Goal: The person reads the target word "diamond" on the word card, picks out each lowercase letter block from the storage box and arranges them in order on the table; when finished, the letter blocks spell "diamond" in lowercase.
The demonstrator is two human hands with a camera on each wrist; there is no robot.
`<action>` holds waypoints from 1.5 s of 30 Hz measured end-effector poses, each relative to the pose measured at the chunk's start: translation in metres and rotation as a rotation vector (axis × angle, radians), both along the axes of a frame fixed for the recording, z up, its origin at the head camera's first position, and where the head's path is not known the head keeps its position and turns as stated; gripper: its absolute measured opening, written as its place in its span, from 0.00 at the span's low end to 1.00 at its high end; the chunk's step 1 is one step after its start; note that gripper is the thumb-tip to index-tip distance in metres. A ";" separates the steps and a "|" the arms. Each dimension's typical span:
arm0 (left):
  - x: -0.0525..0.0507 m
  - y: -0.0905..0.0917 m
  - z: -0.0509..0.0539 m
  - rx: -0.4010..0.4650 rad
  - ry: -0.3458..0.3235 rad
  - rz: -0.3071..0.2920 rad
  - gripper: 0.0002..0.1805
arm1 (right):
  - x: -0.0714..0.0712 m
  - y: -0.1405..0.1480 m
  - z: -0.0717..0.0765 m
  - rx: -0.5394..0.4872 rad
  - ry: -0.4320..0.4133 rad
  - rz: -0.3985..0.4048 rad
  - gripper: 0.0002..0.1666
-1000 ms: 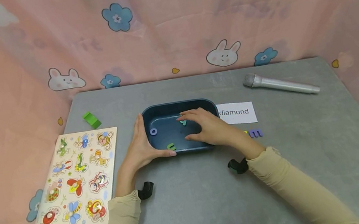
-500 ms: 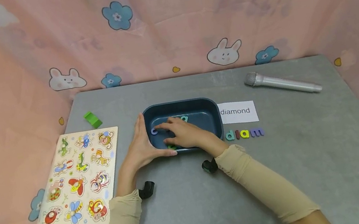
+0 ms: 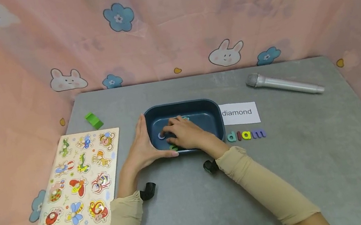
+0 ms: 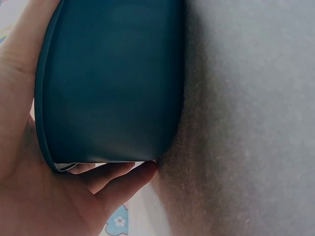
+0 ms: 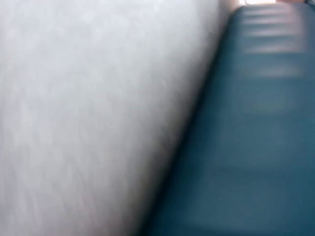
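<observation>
My left hand (image 3: 141, 147) grips the dark blue tray (image 3: 181, 108) at its left end, thumb along the front rim. The left wrist view shows that hand (image 4: 64, 191) around the corner of the tray (image 4: 113, 88). Inside the tray, my right hand (image 3: 186, 133) has its fingers bent, a fingertip touching the purple ring-shaped letter (image 3: 161, 135). Beside its thumb lies a green letter (image 3: 173, 147), and a teal letter (image 3: 186, 119) is partly hidden behind the hand. The blurred right wrist view has the tray's side (image 5: 246, 147) but no clear hand.
Right of the tray lie a "diamond" card (image 3: 240, 113) and a row of letters, including a yellow one (image 3: 246, 135) and a purple m (image 3: 258, 133). A microphone (image 3: 286, 84) lies back right; a picture board (image 3: 79, 179) and green block (image 3: 94, 120) are left.
My right hand has moved left from the teal letter to the purple ring, which has shifted slightly right and toward the front. My left hand has stayed at the tray.
</observation>
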State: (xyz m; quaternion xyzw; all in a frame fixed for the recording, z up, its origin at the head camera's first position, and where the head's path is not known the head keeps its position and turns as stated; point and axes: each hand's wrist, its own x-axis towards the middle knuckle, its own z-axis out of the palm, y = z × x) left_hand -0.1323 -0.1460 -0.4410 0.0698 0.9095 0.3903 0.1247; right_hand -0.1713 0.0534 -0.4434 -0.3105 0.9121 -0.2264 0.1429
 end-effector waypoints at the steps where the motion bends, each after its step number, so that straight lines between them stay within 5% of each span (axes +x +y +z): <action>1: 0.000 0.000 0.000 -0.003 0.000 0.000 0.89 | 0.000 0.003 0.001 0.016 0.009 0.000 0.18; 9: 0.000 0.000 -0.001 0.002 -0.008 0.014 0.90 | 0.003 0.025 0.004 0.102 0.131 -0.002 0.06; 19: 0.001 0.001 -0.001 0.003 -0.019 0.018 0.91 | 0.013 0.044 0.013 0.104 0.112 0.024 0.06; 32: 0.000 0.001 -0.001 0.003 -0.012 0.024 0.90 | 0.032 0.085 0.038 -0.162 0.090 -0.036 0.05; 45: 0.000 0.001 -0.001 0.000 -0.007 0.017 0.91 | 0.057 0.143 0.043 -0.350 0.304 -0.120 0.12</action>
